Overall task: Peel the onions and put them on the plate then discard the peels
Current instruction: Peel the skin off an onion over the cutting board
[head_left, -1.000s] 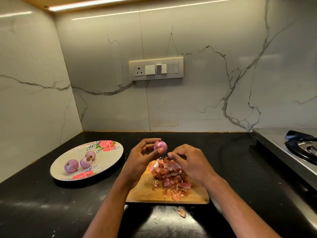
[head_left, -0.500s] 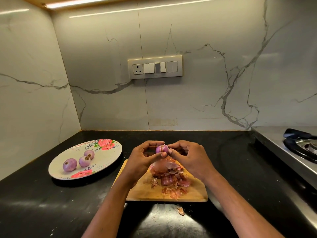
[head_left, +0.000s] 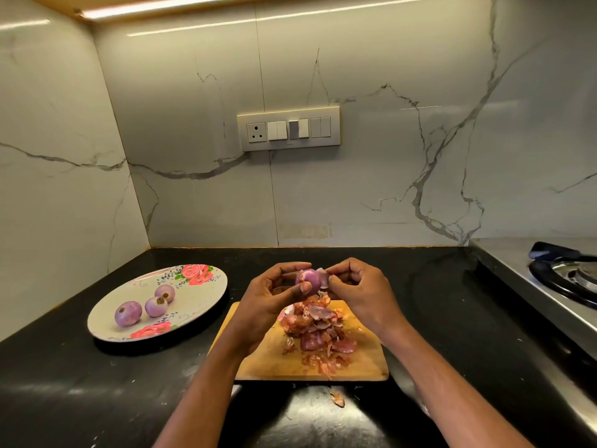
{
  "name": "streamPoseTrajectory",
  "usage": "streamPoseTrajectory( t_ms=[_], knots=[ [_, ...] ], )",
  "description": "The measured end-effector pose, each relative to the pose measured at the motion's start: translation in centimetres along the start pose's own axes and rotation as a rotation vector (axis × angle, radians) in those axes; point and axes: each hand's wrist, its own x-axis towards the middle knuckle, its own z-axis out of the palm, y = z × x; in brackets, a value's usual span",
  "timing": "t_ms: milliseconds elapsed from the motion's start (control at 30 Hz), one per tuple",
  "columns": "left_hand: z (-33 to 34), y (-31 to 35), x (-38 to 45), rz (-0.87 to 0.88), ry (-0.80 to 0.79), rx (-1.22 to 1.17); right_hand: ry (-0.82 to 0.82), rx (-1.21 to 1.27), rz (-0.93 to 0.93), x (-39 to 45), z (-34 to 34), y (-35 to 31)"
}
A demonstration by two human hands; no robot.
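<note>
Your left hand (head_left: 268, 297) grips the onion (head_left: 309, 278) above the cutting board (head_left: 361, 367). Your right hand (head_left: 358, 287) pinches a skin flap (head_left: 322, 273) at its side. Peels (head_left: 318, 334) lie heaped on the board; three peeled onions (head_left: 147, 307) sit on the plate (head_left: 206, 299).

A small purple onion (head_left: 309, 279) is held above the cutting board (head_left: 361, 367), with a pale flap of skin (head_left: 323, 277) lifted at its right side. Three peeled onions (head_left: 147, 308) are set close together on the flowered plate (head_left: 206, 297) to the left. Reddish-brown peels (head_left: 318, 331) are piled on the board, and one scrap (head_left: 338, 398) is left on the worktop just in front of it.
</note>
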Motion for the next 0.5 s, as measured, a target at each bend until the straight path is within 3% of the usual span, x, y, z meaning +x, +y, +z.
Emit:
streamPoseTrajectory(
  t_ms=[200,500],
  knots=[
    [-0.03,-0.30,0.10,-0.050,-0.015,-0.018,-0.117,0.026,0.014,0.06,0.50,-0.07],
    [0.13,-0.22,0.10,-0.092,-0.041,-0.014,-0.120,-0.026,0.011,0.14,0.25,0.06]
  ],
)
